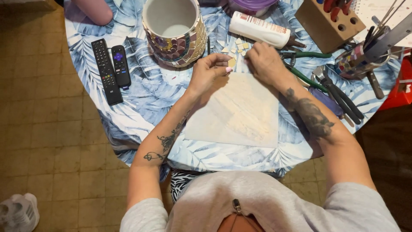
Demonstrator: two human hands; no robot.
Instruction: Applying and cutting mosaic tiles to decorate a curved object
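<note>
Hands are both up at the far edge of a pale square sheet that lies flat on the round tabletop, which wears a blue leaf-print cloth. Left hand is curled in, thumb and fingers pinched narrow on a small cream tile piece right at the sheet's top corner. Right hand sits just beside it, knuckles up and fingers bent down onto the cloth — can't tell if it's gripping anything, since the fingertips are hidden under the hand.

Just beyond the two hands there's a little scatter of cream tile bits, near the white glue bottle, which lies on its side. To the left of those stands a mosaic-covered pot, upright and open at the top, its outside part-tiled in mixed colours. Further left, two black remotes lie side by side, well apart from the hands.

On the right side — green-handled nippers partly tucked behind the right wrist, dark pliers next to them, a wooden tool block with holes, and a cup crammed with tools.
</note>
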